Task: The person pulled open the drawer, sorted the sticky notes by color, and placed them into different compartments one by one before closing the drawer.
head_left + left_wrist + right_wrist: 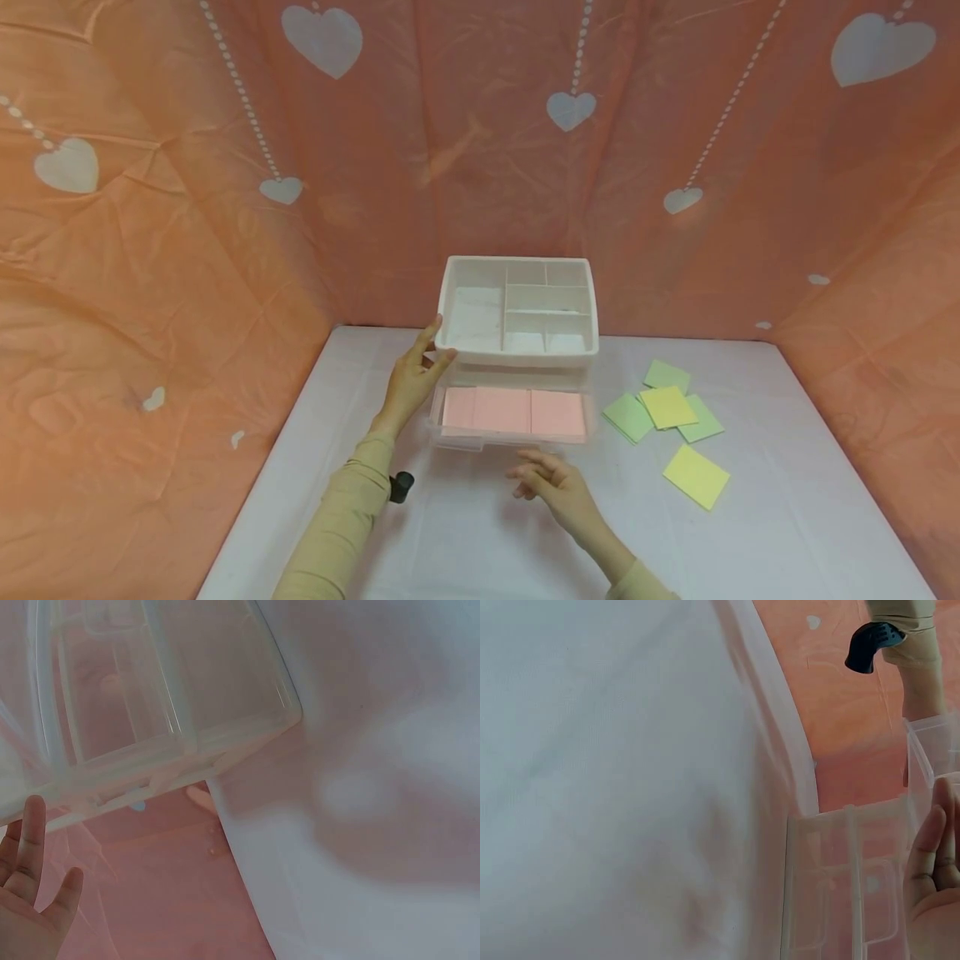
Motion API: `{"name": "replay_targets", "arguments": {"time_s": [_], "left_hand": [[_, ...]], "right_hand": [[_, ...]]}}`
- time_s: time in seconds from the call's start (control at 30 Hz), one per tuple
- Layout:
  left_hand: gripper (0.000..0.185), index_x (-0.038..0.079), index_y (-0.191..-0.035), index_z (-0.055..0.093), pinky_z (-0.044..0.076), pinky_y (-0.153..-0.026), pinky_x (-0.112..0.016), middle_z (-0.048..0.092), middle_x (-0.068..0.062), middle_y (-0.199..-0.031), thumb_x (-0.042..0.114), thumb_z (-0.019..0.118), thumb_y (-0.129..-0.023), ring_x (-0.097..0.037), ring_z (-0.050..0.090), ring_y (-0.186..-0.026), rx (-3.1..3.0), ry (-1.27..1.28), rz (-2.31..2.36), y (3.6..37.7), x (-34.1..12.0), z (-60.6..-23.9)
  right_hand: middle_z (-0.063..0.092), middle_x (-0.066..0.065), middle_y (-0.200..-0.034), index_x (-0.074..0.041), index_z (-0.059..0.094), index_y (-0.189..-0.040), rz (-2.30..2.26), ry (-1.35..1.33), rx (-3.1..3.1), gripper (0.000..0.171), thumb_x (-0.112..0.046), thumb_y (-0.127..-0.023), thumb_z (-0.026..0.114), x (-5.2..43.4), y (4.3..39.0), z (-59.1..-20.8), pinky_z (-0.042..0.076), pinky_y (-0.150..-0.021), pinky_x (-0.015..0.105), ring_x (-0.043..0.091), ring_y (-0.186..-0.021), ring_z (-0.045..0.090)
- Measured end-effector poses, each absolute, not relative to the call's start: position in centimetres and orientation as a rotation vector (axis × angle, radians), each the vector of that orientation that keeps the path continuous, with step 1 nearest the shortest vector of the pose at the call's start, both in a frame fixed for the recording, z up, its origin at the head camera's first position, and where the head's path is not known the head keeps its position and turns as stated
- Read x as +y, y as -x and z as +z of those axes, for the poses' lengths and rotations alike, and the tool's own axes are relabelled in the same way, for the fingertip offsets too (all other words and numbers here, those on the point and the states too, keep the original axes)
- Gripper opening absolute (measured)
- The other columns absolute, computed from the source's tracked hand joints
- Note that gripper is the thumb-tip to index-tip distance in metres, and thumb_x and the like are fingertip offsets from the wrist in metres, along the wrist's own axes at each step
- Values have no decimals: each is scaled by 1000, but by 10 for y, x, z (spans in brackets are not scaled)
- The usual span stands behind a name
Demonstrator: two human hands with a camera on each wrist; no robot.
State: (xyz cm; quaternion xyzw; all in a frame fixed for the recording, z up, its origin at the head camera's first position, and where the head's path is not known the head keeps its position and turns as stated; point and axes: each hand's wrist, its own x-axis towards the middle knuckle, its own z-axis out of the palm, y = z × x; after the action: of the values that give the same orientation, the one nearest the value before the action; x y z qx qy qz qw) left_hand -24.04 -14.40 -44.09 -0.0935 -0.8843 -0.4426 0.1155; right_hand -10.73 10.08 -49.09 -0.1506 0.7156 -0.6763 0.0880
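A white storage box with a divided top tray stands at the back of the table. Below the tray, a clear drawer is pulled out toward the front, with pink sticky notes lying side by side in it. My left hand rests against the box's left front corner, thumb at the front and fingers along the side. In the left wrist view, its fingers look straight beside the translucent box wall. My right hand hovers just in front of the drawer, fingers loosely bent, holding nothing.
Green sticky notes and a yellow sticky note overlap right of the box. Another yellow note lies nearer the front. A black wrist device sticks out from the left sleeve. Orange cloth with hearts hangs behind and beside the table.
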Motion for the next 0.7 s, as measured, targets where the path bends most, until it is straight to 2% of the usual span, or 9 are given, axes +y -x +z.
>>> {"name": "replay_targets", "arguments": {"time_s": [0.1, 0.27, 0.5, 0.7], "left_hand": [[61, 39, -144, 30, 49, -66, -31, 59, -19, -117, 39, 59, -90, -23, 60, -77, -2590, 266, -1305, 240, -144, -439], [61, 39, -144, 30, 49, -67, -32, 60, -19, -118, 39, 59, -91, -22, 60, -76, -2593, 284, -1303, 240, -146, -439], [50, 44, -143, 29, 47, -69, -33, 61, -17, -118, 43, 47, -96, -20, 58, -77, -2617, 262, -1334, 241, -148, -439], [45, 43, -142, 31, 50, -75, -40, 63, -13, -116, 44, 39, -98, -21, 61, -79, -2611, 277, -1352, 243, -149, -438]], "right_hand": [[62, 28, -110, 8, 42, -132, -2007, 431, 2134, 45, -16, -95, 51, 100, 107, -490, 53, -74, 22, 0, -75, 64], [63, 24, -112, 3, 44, -133, -2007, 388, 2145, 43, -19, -96, 50, 98, 109, -488, 52, -75, 22, 1, -76, 64], [67, 15, -110, 2, 48, -130, -2016, 351, 2177, 41, -20, -95, 52, 95, 114, -485, 52, -77, 22, 3, -77, 64], [63, 22, -115, 5, 45, -131, -2040, 312, 2154, 43, -19, -95, 52, 92, 121, -482, 52, -77, 22, 4, -78, 64]]}}
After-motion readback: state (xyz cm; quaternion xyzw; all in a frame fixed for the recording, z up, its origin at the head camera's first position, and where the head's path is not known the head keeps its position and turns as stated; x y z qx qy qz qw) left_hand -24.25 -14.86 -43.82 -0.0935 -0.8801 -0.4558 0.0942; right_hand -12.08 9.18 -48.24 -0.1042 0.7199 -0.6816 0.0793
